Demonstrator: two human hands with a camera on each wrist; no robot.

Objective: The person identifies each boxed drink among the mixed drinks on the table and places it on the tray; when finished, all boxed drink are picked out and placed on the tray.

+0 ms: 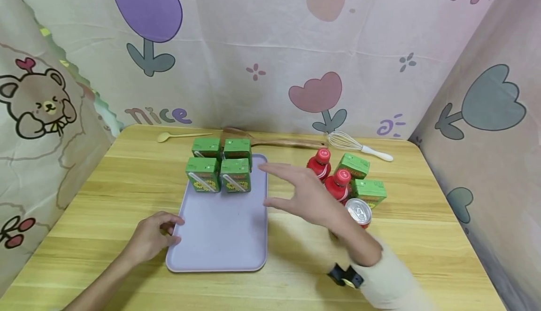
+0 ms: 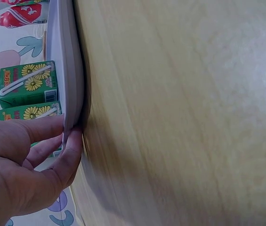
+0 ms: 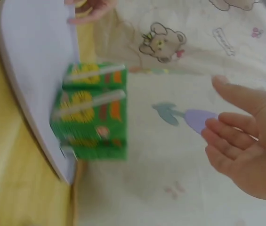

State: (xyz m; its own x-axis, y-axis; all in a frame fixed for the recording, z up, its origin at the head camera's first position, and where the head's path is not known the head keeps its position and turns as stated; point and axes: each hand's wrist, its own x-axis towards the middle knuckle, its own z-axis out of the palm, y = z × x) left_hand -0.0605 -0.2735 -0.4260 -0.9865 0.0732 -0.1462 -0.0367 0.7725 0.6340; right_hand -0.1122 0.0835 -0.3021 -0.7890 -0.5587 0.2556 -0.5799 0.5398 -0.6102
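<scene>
A pale purple tray (image 1: pixel 217 236) lies on the wooden table, with several green drink cartons (image 1: pixel 235 175) grouped at its far end, straws on their fronts. My left hand (image 1: pixel 154 236) pinches the tray's left rim, thumb above and fingers at the underside in the left wrist view. Over the table just right of the tray, my right hand (image 1: pixel 310 196) is in the air, thumb and fingers spread apart, holding nothing. The right wrist view shows its palm and relaxed fingers (image 3: pixel 227 141) away from the cartons.
Right of the tray stand two red-capped bottles (image 1: pixel 338 185), a silver-topped can (image 1: pixel 359 212) and two more green cartons (image 1: pixel 369 191). Along the back lie a yellow spoon (image 1: pixel 183 135), a wooden spatula (image 1: pixel 287 143) and a whisk (image 1: pixel 359 146), before a printed cloth (image 1: pixel 236 66).
</scene>
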